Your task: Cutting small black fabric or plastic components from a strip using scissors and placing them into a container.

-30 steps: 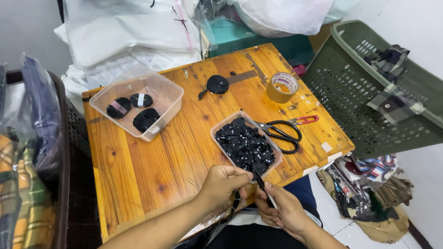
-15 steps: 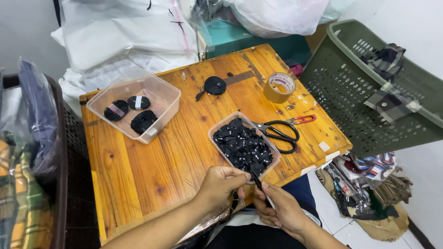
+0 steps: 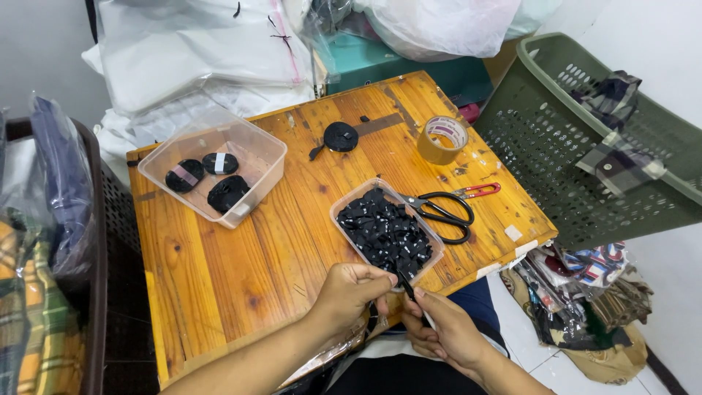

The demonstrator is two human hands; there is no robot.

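A small black piece (image 3: 406,284) sits at the lower centre of the frame, just over the near edge of the wooden table (image 3: 219,271), pinched between the two hands. The left hand (image 3: 353,290) is curled closed, its thumb and forefinger tips gripping the piece from the left; the right hand (image 3: 446,333), lower and to the right, is also closed around it from below, with a thin pale sliver showing beside its fingers. Just above the hands stands a clear plastic tray (image 3: 349,208) heaped with many more small black pieces (image 3: 384,232). Touching the tray's right side lie black-handled scissors (image 3: 442,212) with a red-tipped part pointing to the right. Further up the table are a roll of brown tape (image 3: 442,139) and a round black spool (image 3: 341,136) with a short tail. At the upper left of the table stands a larger clear container (image 3: 256,150) holding three flat black rolls (image 3: 227,193). White plastic bags (image 3: 197,51) pile up behind the table, a green laundry basket (image 3: 556,146) with checked cloth in it leans at the right, and a dark basket with bagged clothes (image 3: 55,190) stands at the left edge.
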